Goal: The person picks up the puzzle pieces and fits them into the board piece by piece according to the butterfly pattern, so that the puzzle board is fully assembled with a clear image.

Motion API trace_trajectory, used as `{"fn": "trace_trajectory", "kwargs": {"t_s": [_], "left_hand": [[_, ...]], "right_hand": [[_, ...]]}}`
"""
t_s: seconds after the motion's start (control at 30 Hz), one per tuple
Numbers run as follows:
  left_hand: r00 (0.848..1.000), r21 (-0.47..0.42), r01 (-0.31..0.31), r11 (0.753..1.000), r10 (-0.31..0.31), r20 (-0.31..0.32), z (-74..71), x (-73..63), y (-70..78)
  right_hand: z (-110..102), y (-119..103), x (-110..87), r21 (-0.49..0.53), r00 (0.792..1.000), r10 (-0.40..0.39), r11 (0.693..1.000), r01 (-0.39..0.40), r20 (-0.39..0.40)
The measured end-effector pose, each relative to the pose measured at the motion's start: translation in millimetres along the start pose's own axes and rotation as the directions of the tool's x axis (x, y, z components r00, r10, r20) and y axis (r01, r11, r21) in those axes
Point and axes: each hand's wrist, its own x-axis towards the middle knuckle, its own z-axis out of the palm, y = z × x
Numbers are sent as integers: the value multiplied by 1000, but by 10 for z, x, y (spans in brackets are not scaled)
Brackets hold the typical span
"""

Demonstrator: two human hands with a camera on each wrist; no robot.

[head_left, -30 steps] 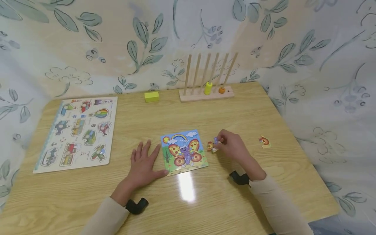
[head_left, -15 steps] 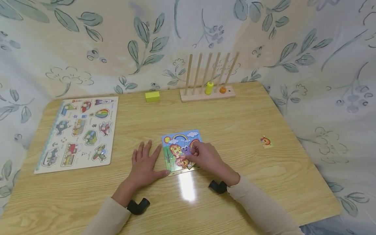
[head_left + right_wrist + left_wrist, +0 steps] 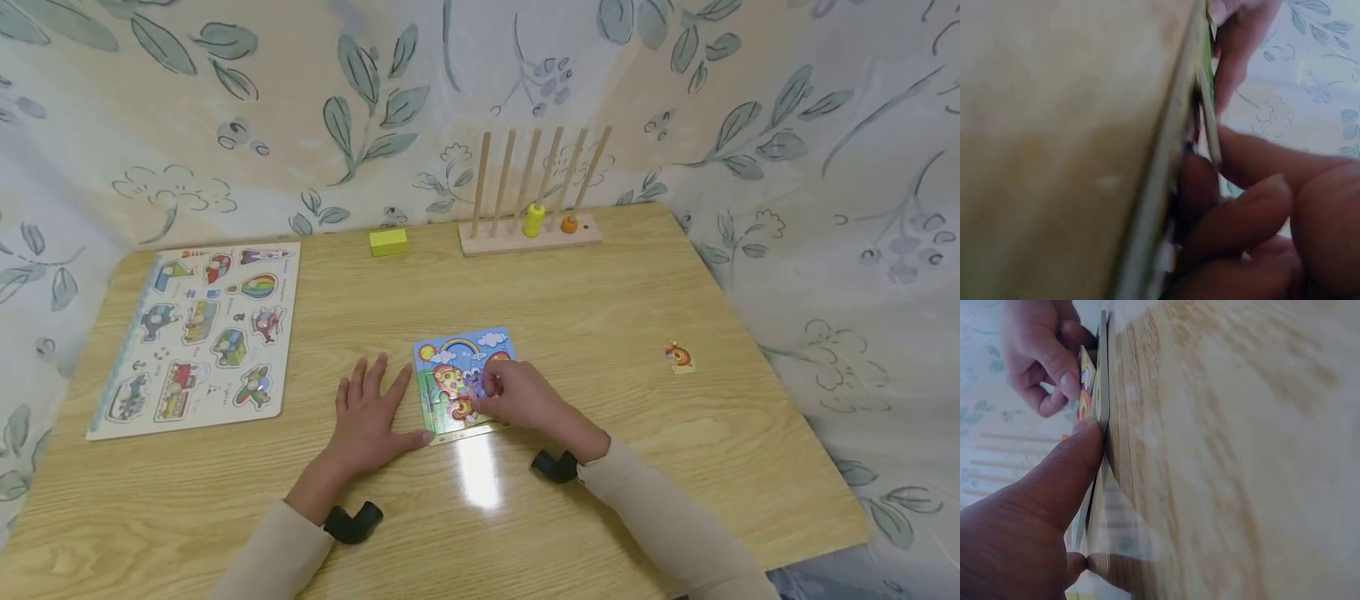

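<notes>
A small square butterfly jigsaw puzzle (image 3: 459,348) lies on the table in the head view, with a rainbow and sun along its top. My left hand (image 3: 370,423) rests spread beside it, its thumb pressing the lower left corner; the left wrist view shows that thumb on the board's edge. Over the right half of the puzzle, my right hand (image 3: 528,398) pinches a puzzle piece (image 3: 1210,134) between thumb and fingers. That piece stands tilted up from the board in the right wrist view. The fingers hide the butterfly's lower right part.
One loose puzzle piece (image 3: 679,357) lies on the table to the right. A large vehicle peg puzzle (image 3: 266,392) is at the left. Toward the back wall are a yellow block (image 3: 388,242) and a wooden peg rack (image 3: 491,243) with yellow and orange beads.
My right hand has moved left from beside the puzzle to over it, carrying the piece. Over the last half second it has hardly shifted. My left hand has stayed put.
</notes>
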Motion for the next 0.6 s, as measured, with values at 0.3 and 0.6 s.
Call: {"fn": "trace_trajectory", "kwargs": {"t_s": [0.3, 0.6], "left_hand": [[1000, 4, -5, 1000, 5, -14, 1, -22, 4], [1000, 16, 7, 1000, -7, 1, -27, 14, 17]], "right_hand": [[-97, -35, 37, -78, 984, 103, 993, -92, 146], [-60, -90, 71, -175, 995, 84, 982, -73, 51]]}}
